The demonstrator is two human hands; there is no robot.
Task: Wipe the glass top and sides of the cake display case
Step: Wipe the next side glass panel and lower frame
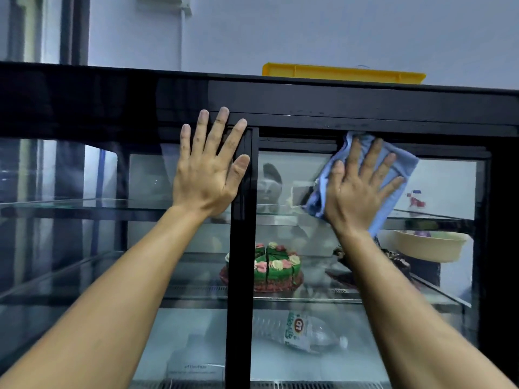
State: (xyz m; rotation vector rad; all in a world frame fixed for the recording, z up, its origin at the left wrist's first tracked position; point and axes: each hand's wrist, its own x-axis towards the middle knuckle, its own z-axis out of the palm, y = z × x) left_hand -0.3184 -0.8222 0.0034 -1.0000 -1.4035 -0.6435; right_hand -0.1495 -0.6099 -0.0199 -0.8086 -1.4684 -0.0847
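I saw a yellow tray lying on top, against the pale wall. Behind the glass stood a green cake with flowers, a darker cake, a beige bowl, and a water bottle on its side.

cloth: your right hand hides its middle.
dark cake: your forearm covers half.
yellow tray: only its edge shows.

Cool, dim, bluish light fills the scene, the glass door throws back pale reflections, straight edges bow toward the corners, and the whole picture looks soft and slightly smeared.
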